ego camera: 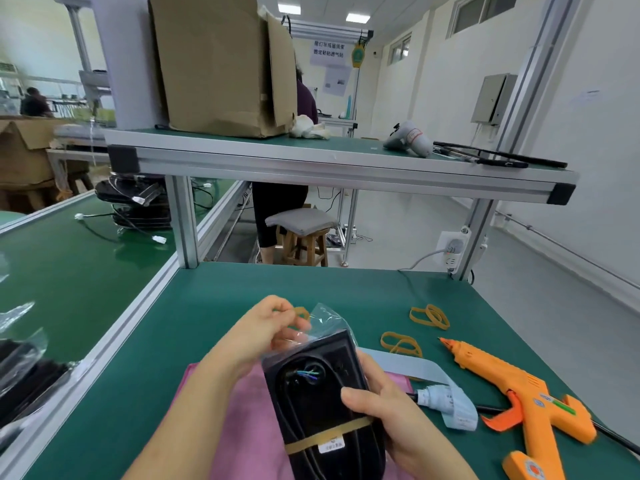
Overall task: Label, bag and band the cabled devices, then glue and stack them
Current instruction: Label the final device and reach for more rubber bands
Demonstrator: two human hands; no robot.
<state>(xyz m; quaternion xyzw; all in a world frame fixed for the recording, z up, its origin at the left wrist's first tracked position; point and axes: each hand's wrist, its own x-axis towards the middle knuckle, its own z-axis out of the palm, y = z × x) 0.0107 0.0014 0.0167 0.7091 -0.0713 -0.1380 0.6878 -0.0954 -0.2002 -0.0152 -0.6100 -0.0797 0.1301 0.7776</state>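
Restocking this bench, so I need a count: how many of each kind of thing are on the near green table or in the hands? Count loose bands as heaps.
Bagged device: 1
Glue gun: 1
Pink mat: 1
Pale blue strip: 1
Fitted band, round the device: 1
Held band, in the left hand: 1
Loose band heaps: 2
Total: 8

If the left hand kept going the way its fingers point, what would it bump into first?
The left hand would most likely meet the open top of the clear bag, right at its fingertips. Beyond that lie loose rubber bands on the green table; depth is hard to judge.
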